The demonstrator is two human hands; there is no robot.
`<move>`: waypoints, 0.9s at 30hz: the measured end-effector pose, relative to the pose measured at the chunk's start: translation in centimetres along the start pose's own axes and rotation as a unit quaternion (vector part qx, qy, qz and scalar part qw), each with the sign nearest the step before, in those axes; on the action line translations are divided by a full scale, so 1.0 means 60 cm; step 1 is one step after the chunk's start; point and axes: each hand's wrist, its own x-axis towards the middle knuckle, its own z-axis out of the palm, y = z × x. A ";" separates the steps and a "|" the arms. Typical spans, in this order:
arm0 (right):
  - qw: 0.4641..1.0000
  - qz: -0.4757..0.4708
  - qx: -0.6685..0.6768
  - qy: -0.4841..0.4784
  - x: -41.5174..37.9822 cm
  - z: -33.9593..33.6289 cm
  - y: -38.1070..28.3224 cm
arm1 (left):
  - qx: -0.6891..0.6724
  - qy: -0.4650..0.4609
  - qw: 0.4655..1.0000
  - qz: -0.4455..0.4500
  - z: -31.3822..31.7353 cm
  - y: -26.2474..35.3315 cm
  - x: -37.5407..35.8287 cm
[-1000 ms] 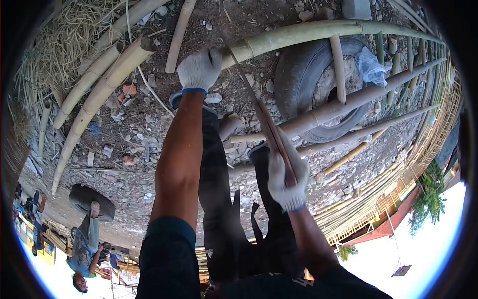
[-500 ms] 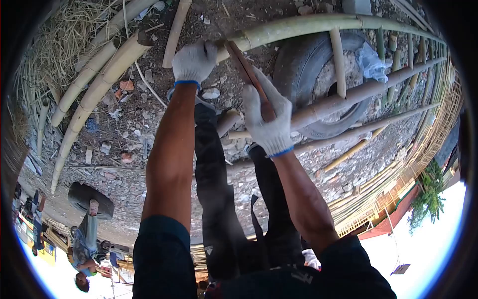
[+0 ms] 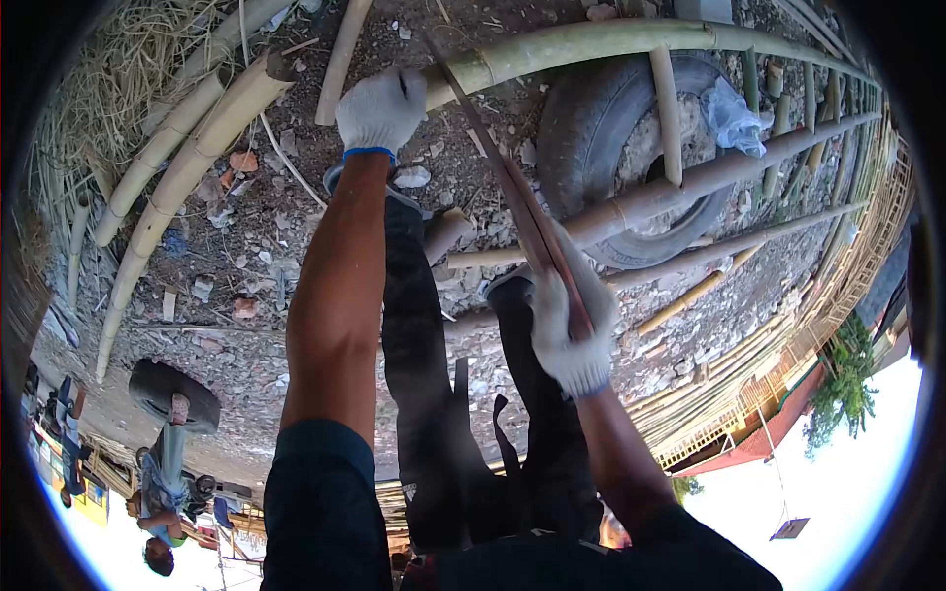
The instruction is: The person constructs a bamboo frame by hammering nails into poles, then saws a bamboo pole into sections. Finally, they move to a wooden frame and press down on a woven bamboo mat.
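Observation:
My left hand (image 3: 382, 110), in a whitish knit glove with a blue cuff, is wrapped round the near end of a thick green bamboo pole (image 3: 552, 51). A long, narrow saw (image 3: 522, 202) crosses that pole just right of the hand, its tip past the pole's upper side. My right hand (image 3: 574, 325), gloved too, is closed on the saw's brown handle end, above my right leg. A thinner bamboo crosspiece (image 3: 667, 118) joins the green pole to a darker pole (image 3: 690, 192) below it.
A large tire (image 3: 591, 148) lies under the poles, with a clear plastic bag (image 3: 734, 120) above it. Cut bamboo poles (image 3: 187, 158) lie at the left beside dry strips (image 3: 99, 98). Another tire (image 3: 175, 394) and a person (image 3: 166, 492) are at the lower left.
My right hand has moved down and slightly right, drawing the saw back so more blade shows below the pole. My left hand stays on the pole.

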 end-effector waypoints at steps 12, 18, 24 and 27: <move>0.999 -0.013 -0.046 -0.001 0.124 0.078 0.067 | -0.012 0.016 1.000 -0.006 -0.007 -0.011 0.030; 0.997 -0.034 -0.070 0.024 -0.030 -0.016 0.036 | 0.010 0.059 0.998 0.002 -0.021 0.001 0.038; 0.997 -0.058 -0.002 0.048 0.100 0.064 0.051 | 0.003 0.038 0.999 0.005 -0.022 0.001 0.023; 0.998 0.013 -0.013 0.053 -0.141 -0.053 0.029 | 0.003 0.048 0.999 0.004 -0.023 0.006 0.022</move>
